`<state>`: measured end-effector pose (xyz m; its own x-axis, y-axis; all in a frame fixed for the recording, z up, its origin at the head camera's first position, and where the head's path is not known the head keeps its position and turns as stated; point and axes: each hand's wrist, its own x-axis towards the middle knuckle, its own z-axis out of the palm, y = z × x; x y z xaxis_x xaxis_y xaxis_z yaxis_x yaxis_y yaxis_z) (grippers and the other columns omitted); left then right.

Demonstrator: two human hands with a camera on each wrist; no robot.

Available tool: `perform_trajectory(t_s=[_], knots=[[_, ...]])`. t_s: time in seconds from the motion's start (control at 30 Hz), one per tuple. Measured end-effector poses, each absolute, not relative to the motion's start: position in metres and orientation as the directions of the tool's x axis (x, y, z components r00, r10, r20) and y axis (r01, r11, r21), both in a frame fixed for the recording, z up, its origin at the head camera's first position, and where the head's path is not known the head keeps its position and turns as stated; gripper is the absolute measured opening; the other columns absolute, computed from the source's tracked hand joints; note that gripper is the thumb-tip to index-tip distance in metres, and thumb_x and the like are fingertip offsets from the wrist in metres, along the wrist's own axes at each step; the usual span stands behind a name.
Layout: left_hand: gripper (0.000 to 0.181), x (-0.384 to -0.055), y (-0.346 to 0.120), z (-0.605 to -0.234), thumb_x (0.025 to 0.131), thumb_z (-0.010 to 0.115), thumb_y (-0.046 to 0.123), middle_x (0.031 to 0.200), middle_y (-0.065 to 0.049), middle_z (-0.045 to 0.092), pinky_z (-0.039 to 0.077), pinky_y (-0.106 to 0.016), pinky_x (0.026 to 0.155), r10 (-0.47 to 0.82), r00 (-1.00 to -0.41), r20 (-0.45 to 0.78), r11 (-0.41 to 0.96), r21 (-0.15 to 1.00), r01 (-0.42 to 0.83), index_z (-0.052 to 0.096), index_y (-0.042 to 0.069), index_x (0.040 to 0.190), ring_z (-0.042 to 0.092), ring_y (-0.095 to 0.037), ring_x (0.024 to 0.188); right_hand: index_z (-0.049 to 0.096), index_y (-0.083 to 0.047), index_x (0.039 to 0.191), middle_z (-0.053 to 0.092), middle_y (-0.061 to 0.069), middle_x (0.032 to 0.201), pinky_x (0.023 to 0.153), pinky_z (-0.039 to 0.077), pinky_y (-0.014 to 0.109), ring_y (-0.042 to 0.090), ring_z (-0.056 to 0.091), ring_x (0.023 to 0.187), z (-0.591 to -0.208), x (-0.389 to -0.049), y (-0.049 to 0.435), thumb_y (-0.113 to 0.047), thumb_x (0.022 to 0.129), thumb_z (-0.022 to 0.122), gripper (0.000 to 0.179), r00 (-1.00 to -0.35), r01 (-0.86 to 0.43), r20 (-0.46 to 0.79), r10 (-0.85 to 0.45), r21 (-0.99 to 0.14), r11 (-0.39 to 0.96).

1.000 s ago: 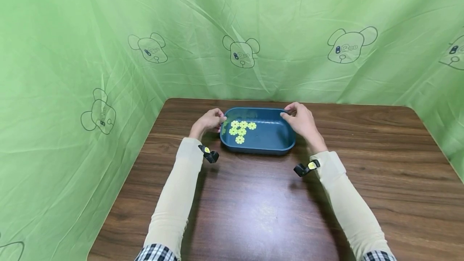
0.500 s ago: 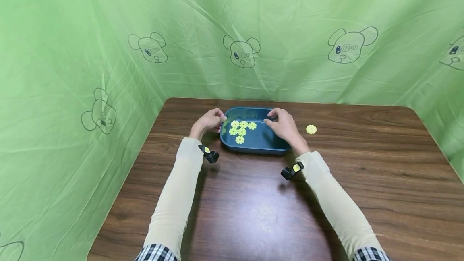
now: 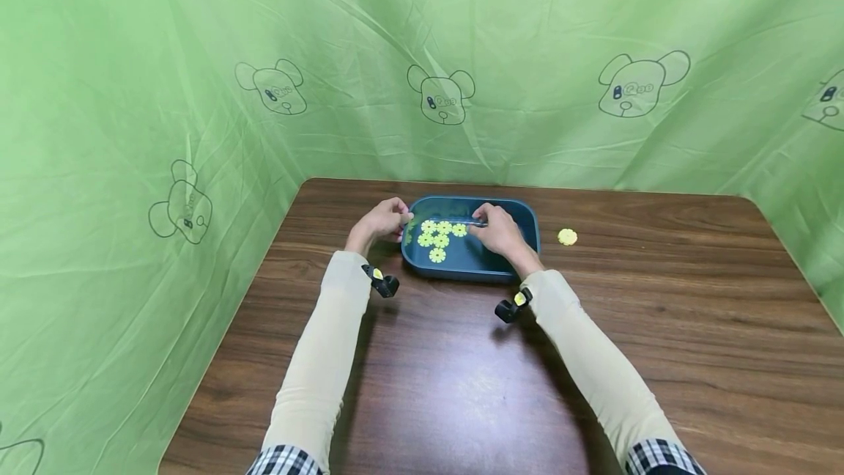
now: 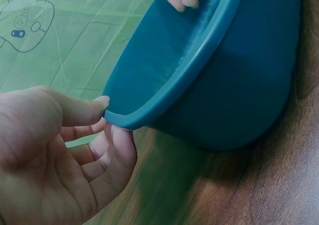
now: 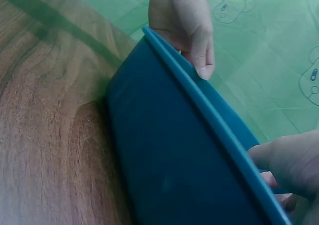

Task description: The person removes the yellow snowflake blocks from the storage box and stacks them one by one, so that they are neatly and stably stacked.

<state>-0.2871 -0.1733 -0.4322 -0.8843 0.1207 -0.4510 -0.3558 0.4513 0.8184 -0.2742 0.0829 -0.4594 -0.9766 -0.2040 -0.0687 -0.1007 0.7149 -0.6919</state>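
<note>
A dark blue oval basin [image 3: 471, 275] stands on the table in the head view. Several flat yellow flower-shaped pieces [image 3: 437, 239] lie in its left half, and one more yellow flower piece [image 3: 567, 237] is on the table to its right. My left hand [image 3: 379, 221] pinches the basin's left rim between thumb and fingers, plainly seen on the rim [image 4: 174, 88] in the left wrist view. Over the basin's inside is my right hand [image 3: 500, 232], thumb and fingers apart, fingertips close to the rightmost flower in the head view. Nothing shows between those fingers.
The brown wooden table [image 3: 659, 314] stretches to both sides and toward me. A green curtain [image 3: 527, 138] printed with bear faces hangs behind and at the left. Black wrist cameras [image 3: 381, 281] jut out beneath both wrists.
My right hand has moved left from the basin's right rim to over its middle, bringing the flower piece on the table into sight. My left hand has stayed at the left rim.
</note>
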Motion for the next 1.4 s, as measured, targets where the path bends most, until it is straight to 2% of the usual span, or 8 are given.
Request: perform_trajectory(t_s=[0.23,0.43,0.63,0.73,0.93,1.17,1.4], knots=[[0.014,-0.287,-0.173,-0.433,0.100,0.051,0.018,0.087,-0.008,0.046,0.051,-0.044,0.083,0.123,-0.884,-0.451,0.453,0.818,-0.354,0.043,0.007,0.103,0.050,-0.018,0.070,0.056,-0.006,0.120,0.053,0.015,0.118,0.091,0.044,0.045,0.030,0.052,0.108,-0.464,-0.278,0.075,-0.028,0.091,0.065,0.037,-0.966,-0.088,-0.125,-0.227,-0.664,0.743],[0.014,-0.289,-0.174,-0.434,0.100,0.051,0.021,0.087,-0.008,0.046,0.053,-0.040,0.077,0.118,-0.887,-0.446,0.477,0.809,-0.343,0.044,0.008,0.102,0.050,-0.018,0.071,0.054,-0.009,0.129,0.053,0.016,0.122,0.093,0.043,0.047,0.031,0.049,0.112,-0.463,-0.279,0.069,-0.029,0.091,0.065,0.044,-0.949,-0.116,-0.165,-0.268,-0.609,0.785],[0.015,-0.287,-0.174,-0.433,0.100,0.051,0.020,0.088,-0.008,0.046,0.052,-0.044,0.084,0.120,-0.885,-0.450,0.469,0.812,-0.349,0.044,0.008,0.102,0.050,-0.018,0.071,0.052,-0.010,0.135,0.051,0.016,0.128,0.098,0.041,0.047,0.030,0.045,0.118,-0.463,-0.281,0.066,-0.028,0.093,0.063,0.047,-0.935,-0.152,-0.192,-0.297,-0.541,0.827],[0.014,-0.287,-0.173,-0.432,0.100,0.051,0.019,0.087,-0.008,0.046,0.051,-0.047,0.087,0.120,-0.886,-0.449,0.465,0.814,-0.349,0.043,0.007,0.102,0.050,-0.018,0.071,0.054,-0.011,0.134,0.051,0.017,0.128,0.098,0.041,0.047,0.031,0.045,0.116,-0.464,-0.281,0.065,-0.027,0.093,0.063,0.045,-0.934,-0.179,-0.179,-0.309,-0.512,0.840],[0.014,-0.287,-0.173,-0.432,0.100,0.051,0.019,0.088,-0.008,0.046,0.052,-0.045,0.085,0.120,-0.885,-0.449,0.467,0.813,-0.349,0.043,0.008,0.102,0.050,-0.018,0.072,0.062,-0.016,0.124,0.049,0.016,0.122,0.095,0.042,0.050,0.034,0.047,0.110,-0.465,-0.280,0.063,-0.026,0.090,0.067,0.037,-0.943,-0.175,-0.166,-0.287,-0.488,0.855],[0.014,-0.287,-0.173,-0.430,0.100,0.051,0.020,0.089,-0.009,0.046,0.053,-0.043,0.082,0.114,-0.888,-0.445,0.483,0.806,-0.341,0.044,0.008,0.102,0.050,-0.019,0.074,0.061,-0.007,0.105,0.049,0.014,0.114,0.092,0.043,0.046,0.032,0.048,0.103,-0.465,-0.281,0.064,-0.025,0.085,0.073,0.029,-0.953,-0.138,-0.175,-0.248,-0.478,0.867],[0.015,-0.285,-0.173,-0.429,0.100,0.051,0.020,0.090,-0.009,0.046,0.052,-0.047,0.087,0.116,-0.884,-0.452,0.475,0.807,-0.350,0.044,0.007,0.103,0.050,-0.019,0.074,0.061,-0.011,0.118,0.049,0.016,0.122,0.097,0.042,0.048,0.034,0.047,0.112,-0.465,-0.281,0.064,-0.023,0.087,0.072,0.035,-0.943,-0.158,-0.182,-0.278,-0.489,0.858]])
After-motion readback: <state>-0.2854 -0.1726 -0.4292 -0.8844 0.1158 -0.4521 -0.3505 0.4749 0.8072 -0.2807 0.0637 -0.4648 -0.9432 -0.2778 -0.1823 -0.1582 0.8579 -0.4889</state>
